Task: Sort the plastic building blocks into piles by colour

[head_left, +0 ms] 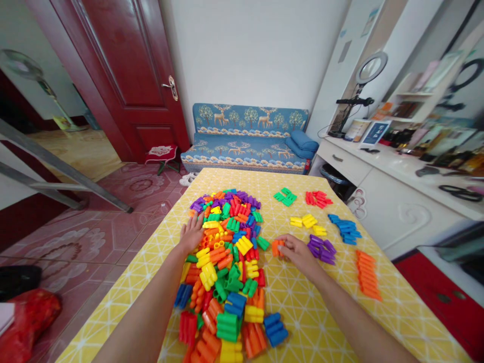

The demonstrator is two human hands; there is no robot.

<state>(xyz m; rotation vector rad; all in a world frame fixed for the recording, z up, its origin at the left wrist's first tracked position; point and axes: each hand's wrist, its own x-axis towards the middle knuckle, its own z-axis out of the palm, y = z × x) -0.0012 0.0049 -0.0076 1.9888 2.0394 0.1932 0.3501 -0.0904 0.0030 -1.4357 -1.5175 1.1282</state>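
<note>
A large heap of plastic blocks (227,262) in mixed colours covers the middle of the yellow patterned table (302,302). My left hand (192,233) lies flat with fingers spread against the heap's left edge. My right hand (297,252) is closed in a pinch on an orange block (277,246) just right of the heap. Sorted groups lie to the right: green blocks (285,196), red blocks (318,198), yellow blocks (308,223), blue blocks (345,229), purple blocks (321,249) and an orange row (366,275).
A white dresser (397,201) with a ring light (372,68) and clutter stands right of the table. A blue patterned sofa (245,138) sits behind, beside a red door (128,75). A metal ladder (56,171) leans on the left over the pink tiled floor.
</note>
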